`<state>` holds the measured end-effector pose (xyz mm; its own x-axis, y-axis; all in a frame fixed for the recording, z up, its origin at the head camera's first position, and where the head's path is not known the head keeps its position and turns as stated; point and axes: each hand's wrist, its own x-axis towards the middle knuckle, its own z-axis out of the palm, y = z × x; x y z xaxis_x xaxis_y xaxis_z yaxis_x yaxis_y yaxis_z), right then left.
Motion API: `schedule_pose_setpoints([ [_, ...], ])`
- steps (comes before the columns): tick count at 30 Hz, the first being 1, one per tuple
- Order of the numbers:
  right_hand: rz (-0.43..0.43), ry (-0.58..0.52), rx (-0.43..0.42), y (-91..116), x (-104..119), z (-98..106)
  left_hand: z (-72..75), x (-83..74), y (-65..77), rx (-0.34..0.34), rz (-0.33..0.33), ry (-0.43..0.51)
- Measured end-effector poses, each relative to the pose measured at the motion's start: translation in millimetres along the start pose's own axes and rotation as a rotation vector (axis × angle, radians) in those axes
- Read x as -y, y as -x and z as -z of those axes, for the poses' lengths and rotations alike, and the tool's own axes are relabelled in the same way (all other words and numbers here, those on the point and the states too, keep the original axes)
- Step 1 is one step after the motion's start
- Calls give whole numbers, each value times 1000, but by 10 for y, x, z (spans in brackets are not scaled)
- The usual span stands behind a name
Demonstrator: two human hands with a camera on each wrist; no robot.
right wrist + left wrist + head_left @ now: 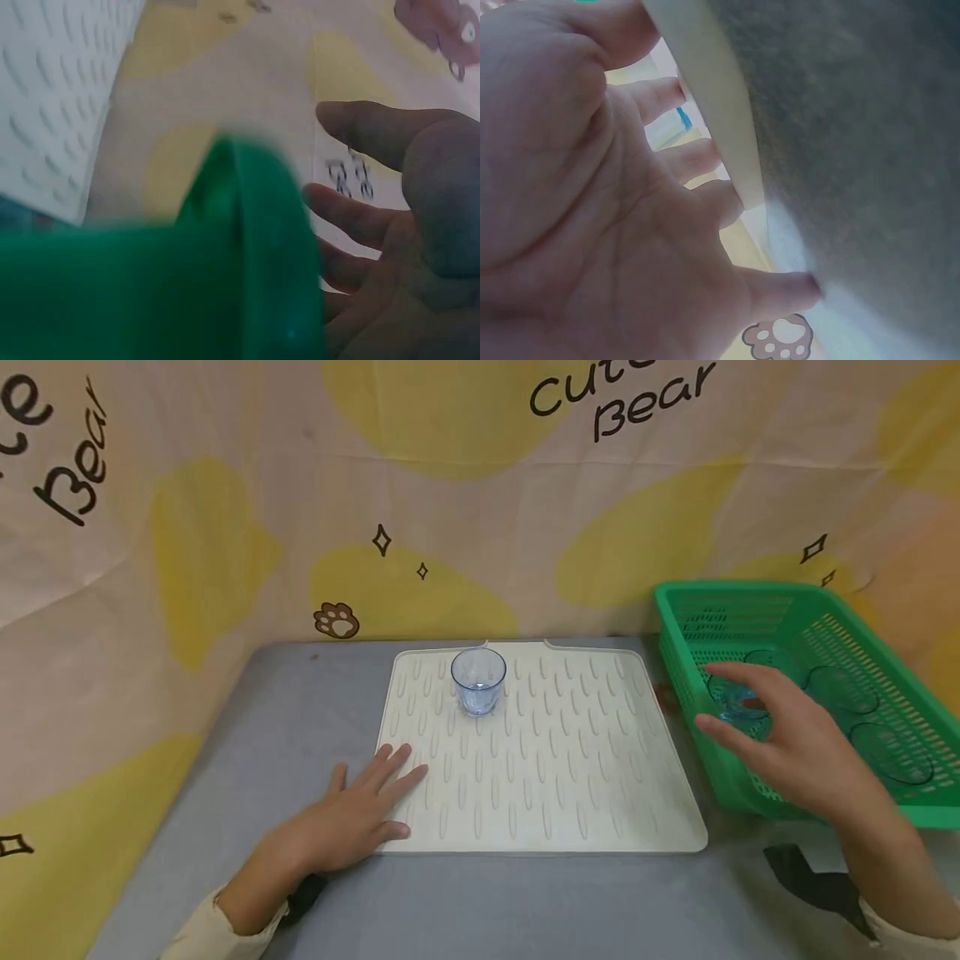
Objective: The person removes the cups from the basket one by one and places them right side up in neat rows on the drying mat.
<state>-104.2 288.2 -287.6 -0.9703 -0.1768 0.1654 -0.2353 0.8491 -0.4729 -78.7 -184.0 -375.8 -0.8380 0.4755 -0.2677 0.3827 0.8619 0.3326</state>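
Observation:
A clear bluish glass cup (478,683) stands upright near the back left of a white ridged mat (540,777). My left hand (348,822) rests with spread fingers on the mat's front left edge; in the left wrist view its fingertips touch the mat's rim (724,112). Over the near left side of a green plastic basket (727,760) hovers my right hand (802,747), thumb and fingers apart with nothing between them. Inside the basket lie several clear glasses (840,690), one partly hidden behind the right hand.
The mat and basket share a grey tabletop (315,718), the basket at the right, close beside the mat. A printed cloth (450,510) with yellow patches hangs behind the table and along its left side. A black strap (813,881) shows at the right wrist.

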Motion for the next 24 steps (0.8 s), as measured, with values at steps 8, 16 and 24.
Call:
schedule_pose_setpoints([
  [8, -80, 184, 97, -80, -619, 274, -10, -6, -30, -20, -14, -17],
  [16, -180, 222, 256, 11, -872, 212, -59, 3, 10, 14, 4, -27],
  [24, -108, 354, 172, -36, -933, 176, -43, -3, -3, -11, 10, -30],
])
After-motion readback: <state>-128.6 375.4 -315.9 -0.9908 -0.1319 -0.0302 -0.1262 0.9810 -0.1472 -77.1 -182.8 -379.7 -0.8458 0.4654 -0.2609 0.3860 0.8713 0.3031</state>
